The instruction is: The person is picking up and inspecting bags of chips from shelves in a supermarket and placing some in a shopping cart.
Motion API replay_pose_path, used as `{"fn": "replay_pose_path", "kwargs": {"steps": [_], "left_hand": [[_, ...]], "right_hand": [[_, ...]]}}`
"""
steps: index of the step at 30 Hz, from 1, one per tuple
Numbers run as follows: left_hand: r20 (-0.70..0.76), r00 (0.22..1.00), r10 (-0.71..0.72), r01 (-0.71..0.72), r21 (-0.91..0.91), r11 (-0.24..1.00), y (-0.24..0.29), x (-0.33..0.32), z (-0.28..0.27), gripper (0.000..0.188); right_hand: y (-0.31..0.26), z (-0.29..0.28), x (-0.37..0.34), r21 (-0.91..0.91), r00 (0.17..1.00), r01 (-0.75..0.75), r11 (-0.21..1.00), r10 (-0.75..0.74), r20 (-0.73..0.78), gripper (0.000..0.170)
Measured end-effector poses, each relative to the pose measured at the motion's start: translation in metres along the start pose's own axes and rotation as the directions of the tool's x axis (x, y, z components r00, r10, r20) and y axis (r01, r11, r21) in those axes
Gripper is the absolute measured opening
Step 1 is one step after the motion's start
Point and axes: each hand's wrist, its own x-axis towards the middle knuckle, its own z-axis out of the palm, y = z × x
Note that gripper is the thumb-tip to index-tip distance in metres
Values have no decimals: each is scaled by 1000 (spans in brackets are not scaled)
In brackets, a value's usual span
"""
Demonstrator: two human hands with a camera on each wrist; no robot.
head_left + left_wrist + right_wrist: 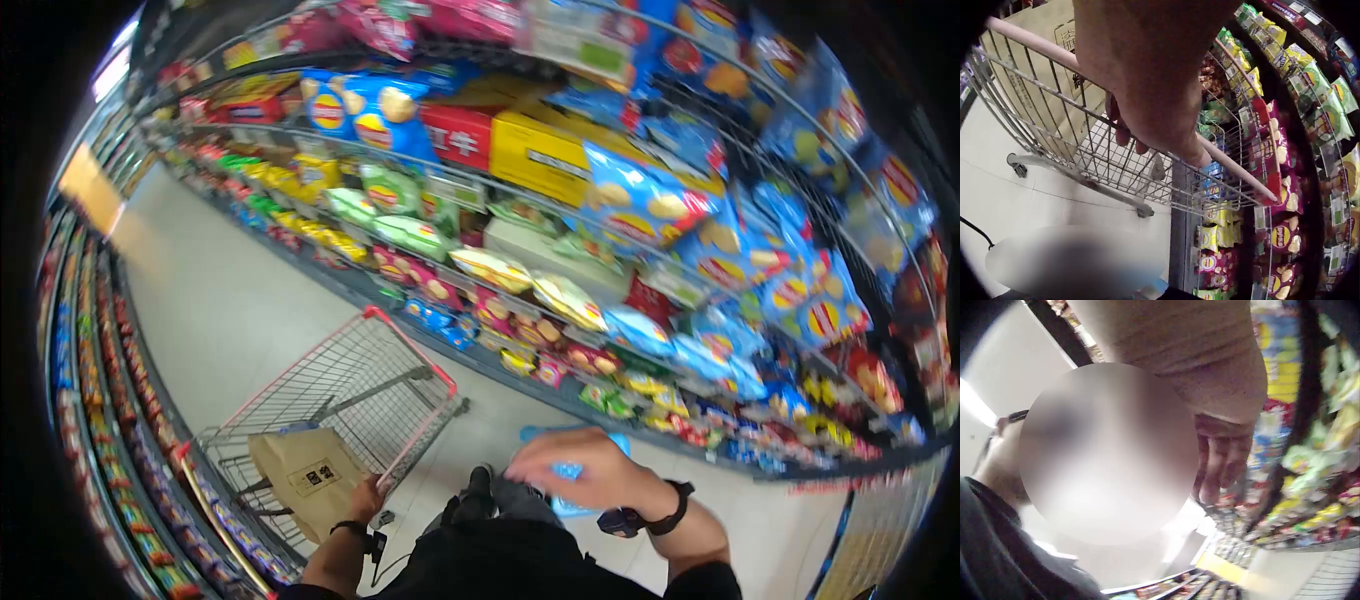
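Observation:
My left hand (367, 497) grips the rail of a wire shopping cart (335, 385); in the left wrist view the fingers of that hand (1154, 119) curl round the pinkish bar. A brown paper bag (305, 478) with a dark printed label stands in the cart beside this hand, and it also shows in the left wrist view (1035, 81). My right hand (580, 470) is raised in front of my body, blurred, and holds nothing. In the right wrist view the right hand's fingers (1222, 459) hang loosely bent, with part of the hand hidden by a blurred disc.
Shelves of snack bags (410, 235) run along the front and right, with a yellow box (540, 155) among them. Another packed shelf (95, 400) lines the left side. Pale floor (215, 260) stretches between them. A light blue object (575, 505) lies beneath my right hand.

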Motion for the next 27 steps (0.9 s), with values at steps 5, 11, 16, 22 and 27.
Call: {"fn": "replay_pose_path", "kwargs": {"steps": [5, 11, 16, 22, 27], "left_hand": [[-64, 993, -100, 95, -79, 992, 0, -24, 14, 52], [-142, 983, -119, 122, 15, 992, -3, -38, 13, 56], [-161, 974, -158, 155, -30, 987, -26, -20, -9, 56], [-152, 973, -173, 169, -41, 985, -67, 23, -76, 55], [-250, 960, -130, 118, -63, 991, -127, 81, -127, 57]], "right_hand": [[289, -1, -178, 112, 711, -626, 772, 624, -325, 13], [359, 14, -339, 98, 435, -889, 448, 891, -130, 14], [336, 29, -324, 181, 136, -971, 154, 985, -109, 18], [323, 66, -262, 374, 227, -876, 305, 945, -237, 15], [321, 145, -192, 355, 184, -891, 282, 940, -286, 15]]}}
